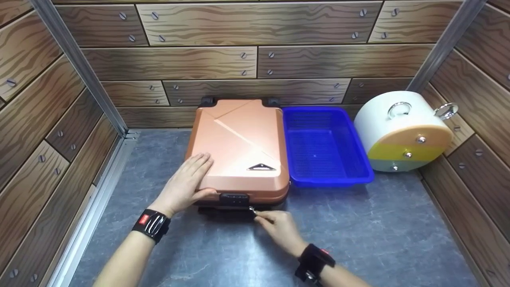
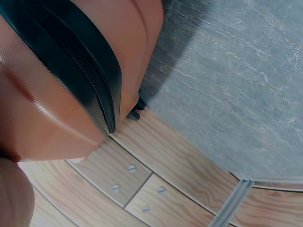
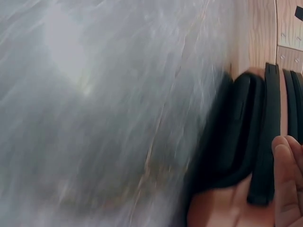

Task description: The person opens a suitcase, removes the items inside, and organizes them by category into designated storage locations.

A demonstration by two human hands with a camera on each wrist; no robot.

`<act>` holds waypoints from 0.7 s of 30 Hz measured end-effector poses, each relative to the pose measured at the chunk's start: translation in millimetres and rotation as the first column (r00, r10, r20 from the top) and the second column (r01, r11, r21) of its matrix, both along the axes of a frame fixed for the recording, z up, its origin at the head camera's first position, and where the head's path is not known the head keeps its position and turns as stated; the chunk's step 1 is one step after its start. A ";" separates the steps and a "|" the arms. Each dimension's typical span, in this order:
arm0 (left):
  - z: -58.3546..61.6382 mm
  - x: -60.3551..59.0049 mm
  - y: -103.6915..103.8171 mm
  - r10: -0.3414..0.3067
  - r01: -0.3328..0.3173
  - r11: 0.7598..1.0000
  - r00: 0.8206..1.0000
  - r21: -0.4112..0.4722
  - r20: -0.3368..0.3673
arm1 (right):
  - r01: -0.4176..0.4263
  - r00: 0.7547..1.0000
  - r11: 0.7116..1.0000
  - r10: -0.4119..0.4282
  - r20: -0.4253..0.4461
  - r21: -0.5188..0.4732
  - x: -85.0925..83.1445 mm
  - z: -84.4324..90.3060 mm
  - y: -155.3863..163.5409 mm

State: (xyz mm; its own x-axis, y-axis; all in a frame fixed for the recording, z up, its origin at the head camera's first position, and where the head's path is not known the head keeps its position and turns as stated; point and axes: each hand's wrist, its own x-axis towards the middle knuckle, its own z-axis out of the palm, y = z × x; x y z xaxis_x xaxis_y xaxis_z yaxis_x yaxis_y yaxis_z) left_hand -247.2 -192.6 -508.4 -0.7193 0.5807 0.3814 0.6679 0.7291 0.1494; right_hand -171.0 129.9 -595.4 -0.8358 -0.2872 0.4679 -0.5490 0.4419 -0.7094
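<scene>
Grey marbled surface [image 1: 382,235] under suitcase [image 1: 242,145], basket [image 1: 314,156], cabinet [image 1: 402,131]

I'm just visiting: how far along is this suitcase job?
Done, it seems: the suitcase lies flat with its lid down. In hand: the left hand rests on it while the right hand appears to pinch a zipper pull beside the lock. Left, probably: finishing with that pull, which is not yet let go. Whether that means zipping or unzipping, these pictures don't settle.

Some sort of small staged booth [image 1: 199,63]; whether in lab, shop, etc., can't tell; plank-print walls [image 1: 255,24] on 3 sides w/ printed screw heads [image 1: 122,16]; metal corner strips [image 1: 88,77]; grey marble-look surface [image 1: 398,223] below.
</scene>
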 end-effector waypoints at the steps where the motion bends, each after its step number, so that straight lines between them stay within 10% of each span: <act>1: 0.0 0.0 0.2 0.001 -0.001 1.000 1.000 -0.001 0.002 | -0.002 1.000 1.000 0.002 -0.002 -0.008 -0.2 -1.1 -4.7; 12: -0.4 -0.6 1.5 -0.022 0.022 0.999 0.999 0.025 -0.024 | -0.011 0.995 0.996 0.019 0.099 -0.088 0.6 -7.7 -42.3; 17: -0.4 -0.3 1.4 -0.014 0.015 1.000 1.000 0.017 -0.017 | -0.015 0.993 0.999 0.020 -0.114 0.049 -0.5 -0.5 -32.8; 21: -1.3 -0.3 0.0 -0.011 0.011 1.000 1.000 0.012 -0.021 | -0.059 0.927 0.992 0.097 -0.362 0.115 -2.7 25.8 -16.4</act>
State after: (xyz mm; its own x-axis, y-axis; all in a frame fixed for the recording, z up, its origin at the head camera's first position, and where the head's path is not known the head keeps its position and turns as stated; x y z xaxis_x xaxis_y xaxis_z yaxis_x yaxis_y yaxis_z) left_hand -247.5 -192.6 -509.7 -0.7048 0.5833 0.4037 0.6787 0.7201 0.1444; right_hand -173.7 113.5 -569.6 -0.5847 -0.4060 0.7023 -0.7977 0.4455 -0.4065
